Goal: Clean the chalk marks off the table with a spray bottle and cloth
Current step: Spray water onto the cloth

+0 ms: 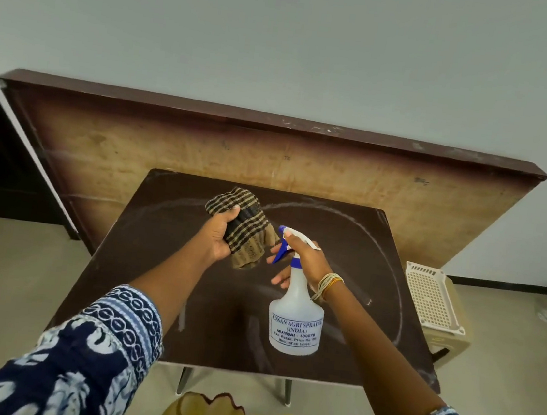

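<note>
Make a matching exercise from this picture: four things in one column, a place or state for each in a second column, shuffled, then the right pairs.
Things
1. cloth
2. spray bottle
3. chalk marks
4. plastic stool

Places or states
A. on the floor to the right of the table
B. gripped in the left hand
C. drawn as pale curves on the dark tabletop
D. held at the neck by the right hand, nozzle towards the cloth

Pairs: 1-B, 2-D, 3-C, 4-A
</note>
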Action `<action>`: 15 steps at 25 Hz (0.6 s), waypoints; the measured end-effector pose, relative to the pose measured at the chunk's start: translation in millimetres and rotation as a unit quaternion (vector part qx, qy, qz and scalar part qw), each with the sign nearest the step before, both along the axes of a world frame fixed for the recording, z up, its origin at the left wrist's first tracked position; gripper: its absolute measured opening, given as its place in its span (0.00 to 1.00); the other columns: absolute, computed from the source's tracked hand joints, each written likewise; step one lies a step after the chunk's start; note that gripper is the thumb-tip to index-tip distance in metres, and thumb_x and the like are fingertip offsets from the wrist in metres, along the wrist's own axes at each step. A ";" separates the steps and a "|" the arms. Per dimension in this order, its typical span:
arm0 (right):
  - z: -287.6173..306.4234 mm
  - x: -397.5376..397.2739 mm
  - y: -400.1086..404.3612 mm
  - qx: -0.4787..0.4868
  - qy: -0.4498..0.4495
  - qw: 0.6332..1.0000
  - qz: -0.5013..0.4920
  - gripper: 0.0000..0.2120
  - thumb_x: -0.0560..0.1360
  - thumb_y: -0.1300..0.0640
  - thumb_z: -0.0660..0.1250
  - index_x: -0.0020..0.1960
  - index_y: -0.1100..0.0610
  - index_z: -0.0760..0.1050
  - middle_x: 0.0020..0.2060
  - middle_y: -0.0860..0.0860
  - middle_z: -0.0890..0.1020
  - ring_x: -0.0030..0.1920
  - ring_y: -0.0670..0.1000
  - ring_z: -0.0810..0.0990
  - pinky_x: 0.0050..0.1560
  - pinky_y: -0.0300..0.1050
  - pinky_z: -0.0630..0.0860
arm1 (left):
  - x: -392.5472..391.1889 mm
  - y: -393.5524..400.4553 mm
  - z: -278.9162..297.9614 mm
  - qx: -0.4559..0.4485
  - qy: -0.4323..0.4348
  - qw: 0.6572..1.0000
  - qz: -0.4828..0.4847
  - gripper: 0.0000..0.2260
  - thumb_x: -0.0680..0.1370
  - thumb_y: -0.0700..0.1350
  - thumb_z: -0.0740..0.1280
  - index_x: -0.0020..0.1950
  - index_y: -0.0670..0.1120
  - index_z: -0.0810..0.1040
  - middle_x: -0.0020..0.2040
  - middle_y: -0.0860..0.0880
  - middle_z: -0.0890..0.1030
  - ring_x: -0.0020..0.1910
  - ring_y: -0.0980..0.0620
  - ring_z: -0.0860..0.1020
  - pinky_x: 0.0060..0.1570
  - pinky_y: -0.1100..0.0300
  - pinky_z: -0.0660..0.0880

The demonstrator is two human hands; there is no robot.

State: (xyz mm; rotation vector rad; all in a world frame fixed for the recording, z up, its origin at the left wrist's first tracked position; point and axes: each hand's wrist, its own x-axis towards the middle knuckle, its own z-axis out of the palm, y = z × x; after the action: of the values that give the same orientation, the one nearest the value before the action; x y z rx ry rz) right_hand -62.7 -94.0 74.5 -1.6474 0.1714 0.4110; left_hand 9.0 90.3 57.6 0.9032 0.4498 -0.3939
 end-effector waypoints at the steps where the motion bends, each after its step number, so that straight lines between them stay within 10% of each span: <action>1: 2.3 7.3 5.8 0.010 0.012 1.000 0.000 0.21 0.80 0.42 0.56 0.52 0.59 0.77 0.44 0.58 0.85 0.35 0.58 0.84 0.32 0.44 0.79 | 7.7 7.0 1.0 -0.003 -0.005 1.000 0.001 0.11 0.79 0.44 0.66 0.58 0.39 0.77 0.48 0.40 0.84 0.48 0.43 0.81 0.44 0.47 0.77; 6: 7.8 41.1 31.3 0.050 -0.017 0.998 -0.019 0.21 0.80 0.45 0.58 0.58 0.62 0.75 0.43 0.61 0.83 0.45 0.61 0.84 0.37 0.52 0.81 | 33.4 29.2 6.7 -0.040 -0.017 0.999 -0.014 0.13 0.79 0.43 0.66 0.62 0.39 0.75 0.58 0.38 0.80 0.56 0.39 0.79 0.50 0.43 0.77; 15: 5.3 67.4 44.7 -0.047 -0.065 0.997 0.002 0.23 0.79 0.43 0.59 0.58 0.63 0.74 0.39 0.61 0.83 0.33 0.61 0.83 0.32 0.48 0.81 | 58.9 43.4 8.3 -0.065 -0.024 0.997 -0.021 0.15 0.80 0.45 0.64 0.63 0.38 0.75 0.60 0.37 0.79 0.60 0.38 0.78 0.64 0.41 0.72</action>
State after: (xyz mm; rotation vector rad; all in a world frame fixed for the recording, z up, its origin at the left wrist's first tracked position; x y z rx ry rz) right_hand 4.7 -49.4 79.8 -1.7608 0.0899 0.3012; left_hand 67.8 133.8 65.9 0.7961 0.3567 -0.4333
